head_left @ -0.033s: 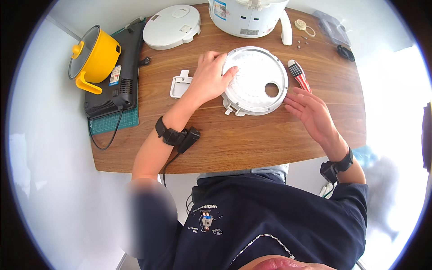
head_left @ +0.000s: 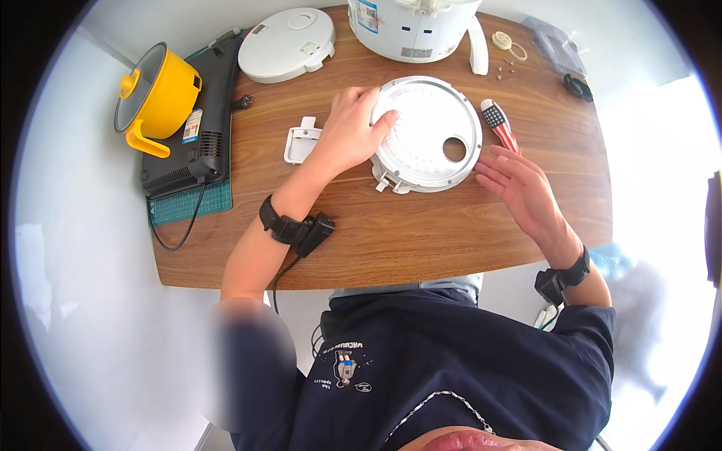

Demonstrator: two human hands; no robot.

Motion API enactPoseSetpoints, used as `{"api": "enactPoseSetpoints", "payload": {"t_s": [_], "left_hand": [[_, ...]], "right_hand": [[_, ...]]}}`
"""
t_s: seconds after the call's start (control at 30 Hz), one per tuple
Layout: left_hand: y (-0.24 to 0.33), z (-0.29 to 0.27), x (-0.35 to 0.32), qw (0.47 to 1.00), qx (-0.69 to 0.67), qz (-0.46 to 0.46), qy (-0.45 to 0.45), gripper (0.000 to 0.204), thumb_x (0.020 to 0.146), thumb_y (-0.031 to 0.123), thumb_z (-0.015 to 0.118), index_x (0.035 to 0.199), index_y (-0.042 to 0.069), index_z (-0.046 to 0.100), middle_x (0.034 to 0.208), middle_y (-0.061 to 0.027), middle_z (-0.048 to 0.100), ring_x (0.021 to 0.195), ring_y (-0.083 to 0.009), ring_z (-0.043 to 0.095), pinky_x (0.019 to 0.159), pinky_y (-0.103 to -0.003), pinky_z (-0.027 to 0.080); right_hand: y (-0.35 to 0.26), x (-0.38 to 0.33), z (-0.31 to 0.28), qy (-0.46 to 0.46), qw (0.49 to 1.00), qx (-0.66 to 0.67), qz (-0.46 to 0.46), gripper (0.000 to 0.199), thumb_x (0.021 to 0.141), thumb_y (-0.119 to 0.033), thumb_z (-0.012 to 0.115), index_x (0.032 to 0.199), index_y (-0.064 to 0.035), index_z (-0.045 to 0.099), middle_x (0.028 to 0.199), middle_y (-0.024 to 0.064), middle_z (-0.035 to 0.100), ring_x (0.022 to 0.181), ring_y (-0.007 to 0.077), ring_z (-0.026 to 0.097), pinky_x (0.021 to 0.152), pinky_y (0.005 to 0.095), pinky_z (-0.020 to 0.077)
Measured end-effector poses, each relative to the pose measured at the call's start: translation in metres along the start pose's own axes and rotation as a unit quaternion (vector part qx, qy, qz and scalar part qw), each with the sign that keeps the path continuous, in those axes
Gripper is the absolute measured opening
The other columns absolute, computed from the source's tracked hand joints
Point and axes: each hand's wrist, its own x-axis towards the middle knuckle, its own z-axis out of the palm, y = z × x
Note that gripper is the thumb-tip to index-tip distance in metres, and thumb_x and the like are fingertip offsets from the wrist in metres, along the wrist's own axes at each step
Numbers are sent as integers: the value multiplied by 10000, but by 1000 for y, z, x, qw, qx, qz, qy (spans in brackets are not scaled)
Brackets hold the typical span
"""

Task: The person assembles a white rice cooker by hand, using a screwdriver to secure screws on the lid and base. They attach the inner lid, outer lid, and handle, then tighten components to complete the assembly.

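carrying the things is a brown wooden table (head_left: pixel 421 240). by its left edge lies a flat black machine (head_left: pixel 216 98); at the far edge stands a white cooker (head_left: pixel 417 40). around the middle of the surface is a white disc (head_left: pixel 417 135) with a round hole; whether it is raised a little i cannot tell. a yellow pot (head_left: pixel 171 98) stands on the machine, and a white lid (head_left: pixel 286 49) lies at the far edge, left of the cooker. the left hand (head_left: pixel 352 134) has hold of the disc's left rim, partly closed, thumb on its face. the right hand (head_left: pixel 524 192) is open, fingers outstretched, gripping nothing; whether it touches the right rim i cannot tell. just beyond it lies a striped tool (head_left: pixel 499 126). beside the left hand is a white bracket (head_left: pixel 301 144); screws (head_left: pixel 499 69) lie toward the far right corner.
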Motion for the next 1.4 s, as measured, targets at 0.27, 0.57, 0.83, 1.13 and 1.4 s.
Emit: {"api": "enactPoseSetpoints", "payload": {"t_s": [0.27,0.57,0.83,1.13,1.4], "left_hand": [[8,-2,-2,890,-419,-181,21,429,1064,95,623,1467,-43,575,1147,-121,700,1022,-178,646,930,-319,531],[12,-18,-15,803,-532,-270,15,455,1055,52,628,1499,-12,554,1201,-66,678,1074,-137,631,958,-297,535],[36,-36,-23,773,-581,-249,52,464,1065,48,611,1518,-6,526,1315,-82,654,1200,-161,633,1039,-319,540],[52,-45,-27,786,-584,-196,48,519,1069,69,619,1557,1,454,1301,-61,639,1182,-147,630,1027,-324,544],[64,-44,-28,765,-632,-124,-22,508,1137,323,537,1543,22,489,1360,-79,659,1189,-168,650,1023,-365,540]], "right_hand": [[1,2,3,-20,1000,-21,-10,597,1085,-131,559,1564,143,331,1520,296,508,1433,350,522,1204,443,448],[13,2,18,-27,990,-129,-47,526,1111,-168,540,1567,58,408,1506,180,563,1376,262,566,1183,407,437],[9,1,34,-72,994,-38,-74,493,1141,-200,516,1564,34,419,1447,113,619,1308,198,614,1132,384,488],[-5,-4,40,-54,986,-61,-147,434,1128,-200,549,1490,25,468,1317,121,703,1182,180,695,1038,354,563],[-32,-4,30,-43,974,-69,-210,413,1125,-197,553,1461,34,484,1284,162,726,1143,197,721,1015,335,576]]}}
